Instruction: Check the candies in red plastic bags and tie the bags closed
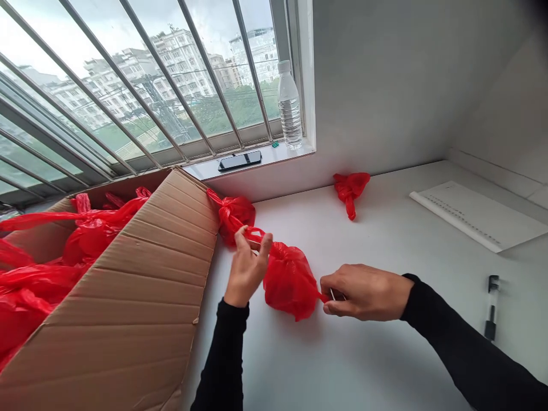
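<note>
A red plastic bag (291,282), bunched and knotted near its top, is between my two hands over the white table. My left hand (248,265) has the bag's stretched red handle at its fingers, with thumb and forefinger raised. On the other side, my right hand (363,291) pinches a small corner of the same bag between thumb and fingers. What the bag contains cannot be made out. Just behind my left hand, a second tied red bag (237,212) rests against the cardboard box (158,274).
Several red bags (92,234) fill the box at left. A small tied red bag (351,191) lies by the wall. Paper sheets (479,217) and a pen (491,308) are at right. The windowsill holds a phone (240,161) and a water bottle (290,111).
</note>
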Tool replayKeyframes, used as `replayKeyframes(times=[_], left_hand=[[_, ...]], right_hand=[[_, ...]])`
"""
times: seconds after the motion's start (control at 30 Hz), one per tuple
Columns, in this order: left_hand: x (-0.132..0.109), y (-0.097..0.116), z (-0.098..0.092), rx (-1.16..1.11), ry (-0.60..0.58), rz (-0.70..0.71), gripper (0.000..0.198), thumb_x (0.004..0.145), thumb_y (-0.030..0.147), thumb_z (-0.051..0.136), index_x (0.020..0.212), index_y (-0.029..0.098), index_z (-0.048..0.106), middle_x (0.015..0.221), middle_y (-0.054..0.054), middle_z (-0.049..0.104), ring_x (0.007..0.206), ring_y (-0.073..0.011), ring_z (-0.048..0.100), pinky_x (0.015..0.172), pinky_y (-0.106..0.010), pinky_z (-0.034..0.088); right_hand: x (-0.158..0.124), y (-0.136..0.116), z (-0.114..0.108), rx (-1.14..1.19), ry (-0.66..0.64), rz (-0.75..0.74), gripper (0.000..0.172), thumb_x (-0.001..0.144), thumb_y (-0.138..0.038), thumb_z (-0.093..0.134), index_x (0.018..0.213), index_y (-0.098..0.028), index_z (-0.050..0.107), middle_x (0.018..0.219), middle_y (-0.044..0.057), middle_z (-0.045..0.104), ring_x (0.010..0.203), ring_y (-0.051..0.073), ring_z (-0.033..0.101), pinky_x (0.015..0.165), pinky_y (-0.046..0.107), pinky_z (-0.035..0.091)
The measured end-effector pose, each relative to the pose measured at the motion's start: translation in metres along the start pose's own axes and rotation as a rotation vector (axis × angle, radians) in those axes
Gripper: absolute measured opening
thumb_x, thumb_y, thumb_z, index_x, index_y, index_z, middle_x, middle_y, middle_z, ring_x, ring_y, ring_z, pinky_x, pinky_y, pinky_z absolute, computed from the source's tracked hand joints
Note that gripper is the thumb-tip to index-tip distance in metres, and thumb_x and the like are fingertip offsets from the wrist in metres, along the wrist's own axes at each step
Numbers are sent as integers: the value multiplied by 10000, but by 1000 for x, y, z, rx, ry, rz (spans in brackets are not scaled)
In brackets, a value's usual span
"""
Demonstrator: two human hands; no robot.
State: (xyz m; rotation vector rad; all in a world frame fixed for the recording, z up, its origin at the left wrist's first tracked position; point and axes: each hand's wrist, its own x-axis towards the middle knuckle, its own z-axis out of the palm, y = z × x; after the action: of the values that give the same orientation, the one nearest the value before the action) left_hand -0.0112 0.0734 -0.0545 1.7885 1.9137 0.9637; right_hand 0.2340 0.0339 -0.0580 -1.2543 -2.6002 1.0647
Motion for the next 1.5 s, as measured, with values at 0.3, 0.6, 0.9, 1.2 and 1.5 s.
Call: replayKeyframes(times=[0.3,0.6,0.9,1.2,1.5], left_hand=[[-26,-6,52,46,-69,140,666,902,195,518,1541,218,334,1177,-111,715,1015,-288,712,860,-413,537],[105,5,24,123,219,254,437,970,296,631,1386,198,541,1388,-119,583,1233,-290,588,1048,-541,474],[127,-26,83,450,259,257,546,952,331,655,1461,216,495,1602,-128,379,1469,-371,342,1178,-653,270],[148,-47,88,473,181,229,510,959,311,652,1441,207,520,1586,-131,412,1455,-365,379,1179,-666,269],[90,-3,87,193,249,340,443,966,232,496,1406,209,547,1612,-143,373,1539,-311,247,1263,-577,69]], right_hand=[[2,0,-2,30,0,-21,253,948,-390,492,1032,-237,675,859,55,725,804,265,657,677,360,430],[-3,6,-8,131,20,40,436,972,-425,483,1329,-216,620,1022,103,741,1037,318,653,833,409,474],[-3,9,-13,166,23,50,445,965,-422,492,1351,-236,610,1034,99,730,1053,316,652,849,415,484],[31,64,-27,362,640,208,383,960,-409,547,1301,-253,627,1305,91,620,1180,246,584,971,374,484],[58,129,-29,380,865,432,537,966,-356,534,1462,-153,506,1561,175,375,1495,317,270,1209,442,267]])
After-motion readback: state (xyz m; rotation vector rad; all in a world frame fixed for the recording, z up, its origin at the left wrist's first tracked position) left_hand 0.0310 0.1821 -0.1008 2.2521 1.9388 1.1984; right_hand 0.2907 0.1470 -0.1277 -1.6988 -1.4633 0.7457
